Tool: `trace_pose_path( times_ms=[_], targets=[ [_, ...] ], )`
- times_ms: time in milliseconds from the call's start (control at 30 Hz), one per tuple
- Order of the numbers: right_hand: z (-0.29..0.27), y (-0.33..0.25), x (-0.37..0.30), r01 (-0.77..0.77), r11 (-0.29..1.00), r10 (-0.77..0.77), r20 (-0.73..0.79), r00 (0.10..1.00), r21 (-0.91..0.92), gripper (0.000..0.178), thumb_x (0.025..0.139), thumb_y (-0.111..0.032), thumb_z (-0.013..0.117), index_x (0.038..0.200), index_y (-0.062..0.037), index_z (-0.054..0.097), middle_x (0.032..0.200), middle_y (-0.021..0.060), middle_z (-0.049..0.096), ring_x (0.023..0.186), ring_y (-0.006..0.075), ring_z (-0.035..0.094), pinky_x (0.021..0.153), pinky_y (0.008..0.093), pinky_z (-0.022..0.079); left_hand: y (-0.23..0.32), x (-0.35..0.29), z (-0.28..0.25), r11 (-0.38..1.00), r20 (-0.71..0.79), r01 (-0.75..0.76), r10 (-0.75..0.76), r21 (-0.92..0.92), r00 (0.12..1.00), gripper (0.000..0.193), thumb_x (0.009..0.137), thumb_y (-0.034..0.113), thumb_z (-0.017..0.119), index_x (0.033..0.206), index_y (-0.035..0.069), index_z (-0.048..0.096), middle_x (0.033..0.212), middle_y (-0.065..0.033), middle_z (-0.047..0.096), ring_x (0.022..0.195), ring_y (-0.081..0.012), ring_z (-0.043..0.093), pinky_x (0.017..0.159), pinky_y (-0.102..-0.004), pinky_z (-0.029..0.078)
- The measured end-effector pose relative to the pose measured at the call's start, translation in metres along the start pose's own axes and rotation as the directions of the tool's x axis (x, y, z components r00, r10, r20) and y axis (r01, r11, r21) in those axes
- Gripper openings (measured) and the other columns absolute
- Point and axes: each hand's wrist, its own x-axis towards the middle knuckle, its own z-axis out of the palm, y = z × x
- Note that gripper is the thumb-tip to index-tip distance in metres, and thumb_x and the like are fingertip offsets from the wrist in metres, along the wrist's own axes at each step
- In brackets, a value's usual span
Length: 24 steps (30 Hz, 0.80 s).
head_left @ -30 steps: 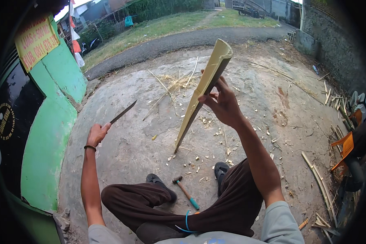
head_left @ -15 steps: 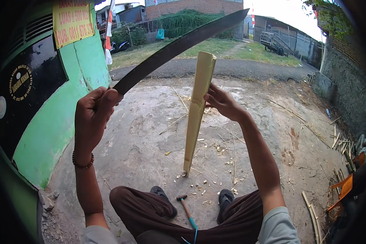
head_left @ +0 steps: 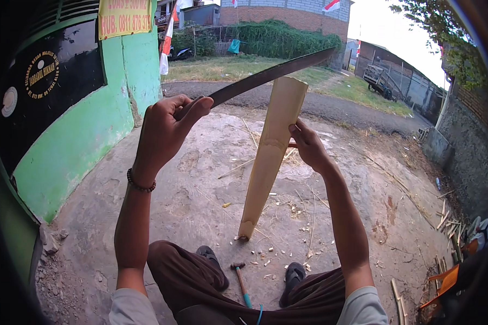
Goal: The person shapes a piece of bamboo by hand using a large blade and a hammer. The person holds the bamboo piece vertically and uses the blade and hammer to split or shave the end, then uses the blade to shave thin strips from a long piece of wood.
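My left hand (head_left: 168, 130) is closed around the handle of a machete (head_left: 265, 75). The long dark blade points up to the right, and in the picture it crosses just by the top end of a split bamboo piece (head_left: 271, 143). Whether blade and bamboo touch I cannot tell. The pale bamboo stands tilted with its lower end on the concrete, a broad face showing and a node line across it. Its right edge is gripped by my right hand (head_left: 309, 146), thumb in front and fingers partly hidden. A hammer (head_left: 242, 281) lies between my feet.
Bamboo chips and thin strips (head_left: 303, 216) litter the concrete ground (head_left: 184, 206). To the right are split bamboo sticks (head_left: 443, 219) and an orange plastic object (head_left: 449, 277). A green wall (head_left: 81, 157) rises at left; a road (head_left: 244, 93) and grass lie beyond.
My left hand has moved right and the machete's blade has come lower, toward the bamboo's top. The bamboo has turned, showing its wider face. The view has shifted a little.
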Motion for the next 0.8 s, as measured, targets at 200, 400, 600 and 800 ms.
trace_pose_path(
  times_ms=[200,400,600,800],
  targets=[
    [0.024,-0.002,0.006,0.123,0.945,-0.169,-0.131,0.977,-0.303,0.033,0.107,-0.021,0.043,0.128,0.0025,0.052,0.103,0.0264,0.067,0.097,0.0379,0.068,0.08,0.0458,0.052,-0.002,-0.008,0.003,0.999,0.024,0.042,-0.043,0.031,0.999,0.054,0.093,0.051,0.067,0.082,-0.001,0.072,0.053,0.0054,0.049,0.052,-0.0016,0.036,0.047,-0.0251,0.025],
    [0.036,-0.003,0.01,0.14,0.946,-0.194,-0.164,0.967,-0.293,0.033,0.106,-0.021,0.042,0.127,0.003,0.053,0.102,0.0279,0.068,0.1,0.0419,0.067,0.081,0.0462,0.051,0.0,-0.012,0.0,0.996,0.003,0.05,-0.051,0.075,0.999,0.055,0.093,0.053,0.067,0.08,0.0,0.071,0.053,0.0044,0.05,0.052,-0.003,0.037,0.047,-0.0263,0.026],
    [0.039,-0.008,0.011,0.093,0.957,-0.14,-0.157,0.978,-0.274,0.036,0.106,-0.024,0.044,0.13,0.0023,0.052,0.107,0.0275,0.068,0.104,0.039,0.067,0.086,0.0451,0.051,0.004,-0.013,-0.004,0.991,0.009,0.074,-0.075,0.112,0.997,0.059,0.093,0.057,0.064,0.08,-0.001,0.07,0.051,0.0024,0.046,0.051,-0.0056,0.036,0.048,-0.0283,0.028],
    [0.045,0.017,0.003,-0.008,0.958,-0.046,-0.183,0.982,-0.286,0.047,0.107,-0.032,0.043,0.142,-0.0006,0.045,0.115,0.0243,0.068,0.11,0.0361,0.066,0.092,0.0444,0.05,0.013,0.001,-0.012,0.967,0.075,-0.001,-0.019,0.256,0.997,0.067,0.095,0.061,0.057,0.083,-0.004,0.068,0.053,-0.0063,0.045,0.05,-0.0131,0.037,0.049,-0.0343,0.034]
  ],
)
